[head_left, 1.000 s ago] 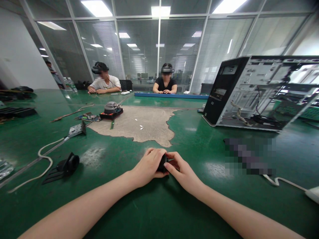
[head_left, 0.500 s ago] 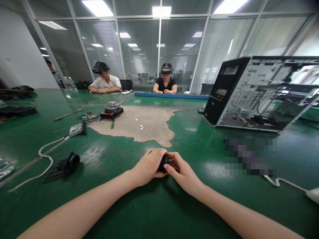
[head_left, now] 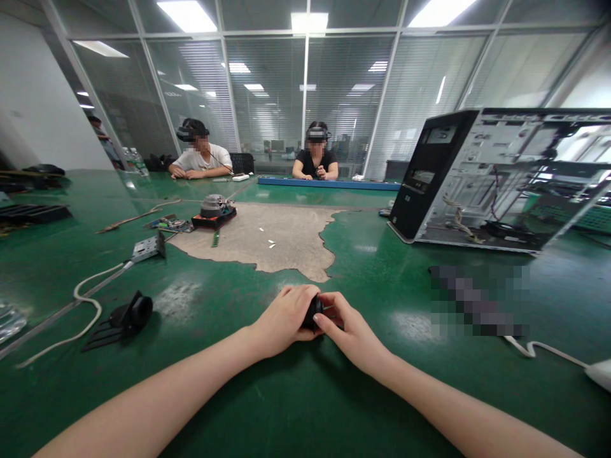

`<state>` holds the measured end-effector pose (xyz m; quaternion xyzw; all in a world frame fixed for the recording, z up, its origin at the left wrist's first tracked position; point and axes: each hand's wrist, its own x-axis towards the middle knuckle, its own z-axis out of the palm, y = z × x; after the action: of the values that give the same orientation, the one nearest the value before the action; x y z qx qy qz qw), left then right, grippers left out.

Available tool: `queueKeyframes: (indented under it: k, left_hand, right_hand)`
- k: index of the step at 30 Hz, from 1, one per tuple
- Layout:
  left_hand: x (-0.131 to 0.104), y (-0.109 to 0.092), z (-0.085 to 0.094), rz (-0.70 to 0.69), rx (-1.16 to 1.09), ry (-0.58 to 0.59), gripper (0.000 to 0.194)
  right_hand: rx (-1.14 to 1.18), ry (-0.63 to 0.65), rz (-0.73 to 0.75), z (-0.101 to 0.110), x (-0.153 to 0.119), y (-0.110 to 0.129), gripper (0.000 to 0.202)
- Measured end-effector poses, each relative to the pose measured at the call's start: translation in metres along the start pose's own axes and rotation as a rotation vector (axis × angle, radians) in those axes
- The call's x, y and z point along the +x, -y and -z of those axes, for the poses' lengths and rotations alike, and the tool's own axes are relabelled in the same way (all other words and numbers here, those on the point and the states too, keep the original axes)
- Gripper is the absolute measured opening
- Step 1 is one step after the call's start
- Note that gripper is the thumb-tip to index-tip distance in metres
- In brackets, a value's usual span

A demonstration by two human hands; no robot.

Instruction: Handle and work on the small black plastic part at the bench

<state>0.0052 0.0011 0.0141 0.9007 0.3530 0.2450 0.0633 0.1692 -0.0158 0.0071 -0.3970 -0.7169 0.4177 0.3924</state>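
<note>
A small black object [head_left: 312, 312] is held between my two hands, low over the green table [head_left: 286, 394]. Wrapped over its left side is my left hand [head_left: 285, 317], palm down with the fingers curled. On the other side, my right hand [head_left: 344, 324] grips it between the thumb in front and the fingers behind. Most of the object is hidden by the fingers, so I cannot tell exactly what it is. Off to the left, a black part with a round opening [head_left: 138, 312] lies on the table.
At the right stands an open computer case [head_left: 410, 184]. A heatsink with a fan [head_left: 216, 210], a metal bracket [head_left: 147, 247] and a white cable [head_left: 90, 302] lie left of a worn patch [head_left: 286, 245]. Two people sit behind a blue bar [head_left: 329, 184].
The black object has turned slightly between my hands, which stay in the same place. Across the table, the person in black has raised one hand a little.
</note>
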Motion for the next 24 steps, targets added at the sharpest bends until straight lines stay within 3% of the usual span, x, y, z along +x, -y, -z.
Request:
queueKeyframes:
  k: [8,16,24]
  left_hand:
    - [0.0002,0.0001,-0.0006,-0.008,0.003,-0.004,0.055]
    - [-0.0001,0.0007,-0.0018,-0.002,0.011,-0.004,0.057]
    - [0.0,-0.0001,0.0002,-0.002,-0.004,-0.003,0.057]
  right_hand:
    - [-0.131,-0.089,0.205,0.0002,-0.0038,0.0013,0.014]
    - [0.032,0.006,0.015,-0.0002,-0.0005,-0.0016,0.021]
    - [-0.119,-0.084,0.192,0.0003,-0.0035,0.0024,0.016]
